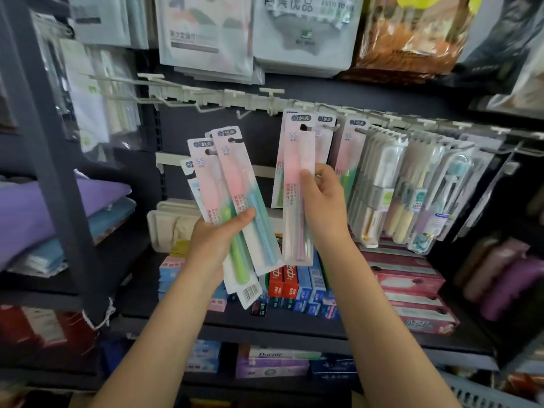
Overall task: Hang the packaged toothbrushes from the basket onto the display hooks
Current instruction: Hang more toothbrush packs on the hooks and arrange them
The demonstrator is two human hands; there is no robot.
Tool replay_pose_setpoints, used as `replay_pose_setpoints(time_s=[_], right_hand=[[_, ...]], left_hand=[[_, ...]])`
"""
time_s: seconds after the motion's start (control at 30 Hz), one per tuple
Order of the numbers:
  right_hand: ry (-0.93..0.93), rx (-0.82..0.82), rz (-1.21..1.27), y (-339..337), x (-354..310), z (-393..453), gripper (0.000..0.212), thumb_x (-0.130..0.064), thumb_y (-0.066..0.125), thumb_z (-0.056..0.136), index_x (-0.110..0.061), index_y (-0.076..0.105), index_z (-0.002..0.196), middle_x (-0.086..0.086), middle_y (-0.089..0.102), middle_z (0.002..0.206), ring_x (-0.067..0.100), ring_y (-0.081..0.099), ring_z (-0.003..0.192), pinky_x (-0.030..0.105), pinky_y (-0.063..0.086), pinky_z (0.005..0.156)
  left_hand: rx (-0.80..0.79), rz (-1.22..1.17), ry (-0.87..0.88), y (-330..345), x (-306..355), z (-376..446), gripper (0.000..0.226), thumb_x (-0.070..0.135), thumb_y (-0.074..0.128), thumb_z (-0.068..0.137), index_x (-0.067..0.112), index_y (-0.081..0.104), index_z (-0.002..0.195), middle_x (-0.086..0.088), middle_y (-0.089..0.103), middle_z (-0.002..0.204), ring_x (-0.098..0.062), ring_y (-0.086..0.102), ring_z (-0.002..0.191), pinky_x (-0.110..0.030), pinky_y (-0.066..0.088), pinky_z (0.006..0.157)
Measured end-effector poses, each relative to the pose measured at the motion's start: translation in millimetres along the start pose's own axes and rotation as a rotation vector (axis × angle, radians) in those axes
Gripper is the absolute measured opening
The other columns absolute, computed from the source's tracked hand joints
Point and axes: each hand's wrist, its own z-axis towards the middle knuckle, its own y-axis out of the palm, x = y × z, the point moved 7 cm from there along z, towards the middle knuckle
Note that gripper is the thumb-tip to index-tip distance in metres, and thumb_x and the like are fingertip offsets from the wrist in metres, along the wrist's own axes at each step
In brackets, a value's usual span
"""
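Observation:
My left hand grips a fanned bundle of toothbrush packs with pink cards and green and blue handles, held left of centre in front of the shelf. My right hand pinches a single toothbrush pack with a pink handle, upright, its hang hole right at the tip of a display hook. More of the same packs hang on hooks just behind and to the right. A corner of a grey slotted basket shows at the bottom right.
Empty cream hooks jut from the rail above the left hand. Cased toothbrush sets hang at right. Toothpaste boxes line the shelf below. Folded towels lie on the left shelves, behind a dark upright post.

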Motion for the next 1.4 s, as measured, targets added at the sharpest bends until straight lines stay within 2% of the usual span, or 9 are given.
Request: replay_pose_setpoints(time_s=[0.23, 0.5, 0.73, 0.83, 0.97, 1.03, 1.2, 1.27, 1.4], right_hand=[[0.015, 0.035, -0.016, 1.8, -3.6, 13.5, 0.013, -0.024, 0.05, 0.105, -0.015, 0.06, 0.104, 0.008, 0.059, 0.083, 0.016, 0.054, 0.071, 0.023, 0.046, 0.061], [0.006, 0.051, -0.018, 9.0, -1.7, 22.9, 0.034, -0.022, 0.05, 0.102, 0.011, 0.052, 0.109, 0.007, 0.051, 0.084, 0.02, 0.045, 0.071, 0.031, 0.039, 0.063], [0.102, 0.073, -0.066, 12.3, 36.3, 32.1, 0.028, -0.035, 0.056, 0.102, -0.009, 0.057, 0.092, 0.003, 0.051, 0.078, 0.014, 0.046, 0.069, 0.023, 0.039, 0.06], [0.128, 0.043, -0.042, 15.6, 60.5, 25.1, 0.04, -0.038, 0.062, 0.099, 0.0, 0.056, 0.091, 0.005, 0.053, 0.079, 0.015, 0.05, 0.071, 0.027, 0.047, 0.065], [0.202, 0.009, 0.008, 18.2, 92.4, 10.3, 0.025, -0.035, 0.062, 0.099, -0.012, 0.061, 0.09, -0.005, 0.062, 0.079, 0.003, 0.057, 0.067, 0.015, 0.047, 0.062], [0.245, 0.001, 0.028, 18.4, 108.1, 2.1, 0.022, -0.035, 0.064, 0.098, -0.015, 0.063, 0.089, -0.007, 0.065, 0.079, 0.004, 0.061, 0.07, 0.022, 0.05, 0.07], [0.395, -0.008, 0.12, 21.9, 147.7, -10.9, 0.022, -0.04, 0.071, 0.092, -0.018, 0.073, 0.09, 0.004, 0.078, 0.096, 0.029, 0.073, 0.098, 0.052, 0.054, 0.098], [0.453, 0.007, 0.168, 24.5, 154.7, -9.5, 0.026, -0.042, 0.072, 0.091, -0.016, 0.075, 0.095, 0.005, 0.078, 0.099, 0.028, 0.073, 0.098, 0.052, 0.053, 0.1], [0.547, 0.052, 0.258, 31.4, 160.1, 5.9, 0.05, -0.04, 0.074, 0.09, 0.005, 0.067, 0.112, 0.014, 0.076, 0.105, 0.023, 0.073, 0.083, 0.049, 0.054, 0.095]], left_hand=[[-0.003, 0.0, 0.025, -2.5, -1.3, 2.8, 0.023, 0.016, 0.085, 0.078, 0.026, 0.071, 0.094, 0.013, 0.078, 0.083, -0.006, 0.075, 0.079, -0.028, 0.056, 0.073], [0.001, 0.007, 0.053, -5.5, -0.8, 9.6, 0.024, 0.014, 0.085, 0.079, 0.026, 0.069, 0.093, 0.016, 0.077, 0.078, -0.003, 0.074, 0.074, -0.02, 0.055, 0.062], [0.035, 0.043, 0.037, -13.9, -12.8, 21.0, 0.027, 0.014, 0.084, 0.08, 0.03, 0.066, 0.09, 0.018, 0.072, 0.083, 0.003, 0.067, 0.073, -0.011, 0.049, 0.055], [0.043, 0.06, 0.009, -16.0, -23.5, 26.5, 0.026, 0.016, 0.084, 0.081, 0.027, 0.067, 0.097, 0.013, 0.072, 0.091, -0.001, 0.067, 0.079, -0.01, 0.048, 0.051], [0.073, 0.068, -0.034, -18.3, -39.9, 36.3, 0.027, 0.016, 0.086, 0.078, 0.026, 0.068, 0.097, 0.012, 0.073, 0.092, -0.007, 0.07, 0.086, -0.02, 0.053, 0.063], [0.077, 0.079, -0.059, -18.3, -47.3, 41.1, 0.028, 0.017, 0.087, 0.077, 0.026, 0.069, 0.096, 0.009, 0.075, 0.095, -0.011, 0.071, 0.09, -0.027, 0.053, 0.07], [0.078, 0.106, -0.101, -17.3, -60.8, 51.0, 0.026, 0.021, 0.087, 0.077, 0.026, 0.068, 0.095, 0.007, 0.075, 0.096, -0.015, 0.071, 0.09, -0.03, 0.053, 0.072], [0.083, 0.11, -0.11, -17.4, -64.4, 54.4, 0.026, 0.021, 0.087, 0.077, 0.025, 0.068, 0.094, 0.006, 0.075, 0.096, -0.016, 0.071, 0.09, -0.03, 0.053, 0.071], [0.088, 0.116, -0.115, -17.5, -68.4, 59.0, 0.027, 0.021, 0.087, 0.076, 0.023, 0.068, 0.096, 0.004, 0.075, 0.097, -0.016, 0.071, 0.09, -0.03, 0.054, 0.071]])
